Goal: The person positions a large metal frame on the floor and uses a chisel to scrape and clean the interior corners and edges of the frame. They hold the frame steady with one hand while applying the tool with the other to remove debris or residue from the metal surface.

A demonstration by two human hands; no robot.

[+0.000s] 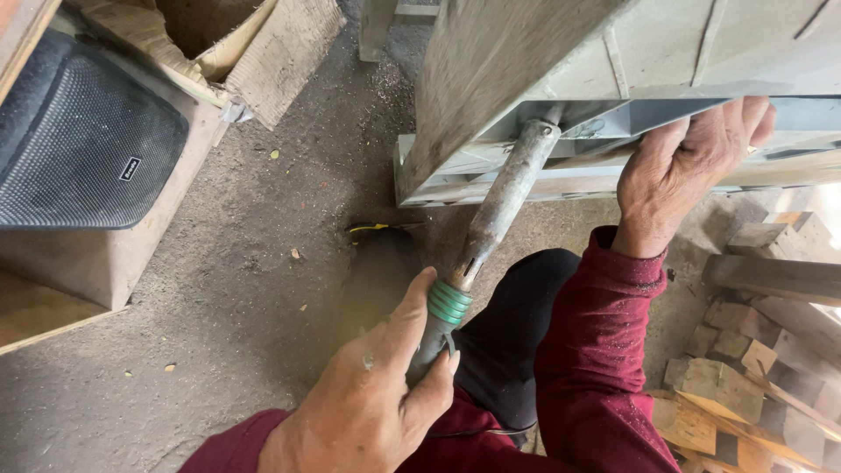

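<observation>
Fingers [412,350] of the left hand [359,412] are clenched round the lower grip of a long metal tool [499,206], just below its green banded collar [449,303]; the thumb lies along the shaft. Its far end disappears under the edge of a grey metal frame [613,79], where contact cannot be made out. Right hand [679,171], in a dark red sleeve [596,350], grasps the frame's lower rail, fingers curled over its edge. Judged by its worn steel surface, the tool is stiff and fairly heavy, unlikely to slip at the banded grip, which is the proper hold. Frame appears rigid and weighty; edges may be sharp. Dusty concrete floor [236,298] lies below, with wood offcuts [753,385] at right and a black speaker [79,140] at left.
</observation>
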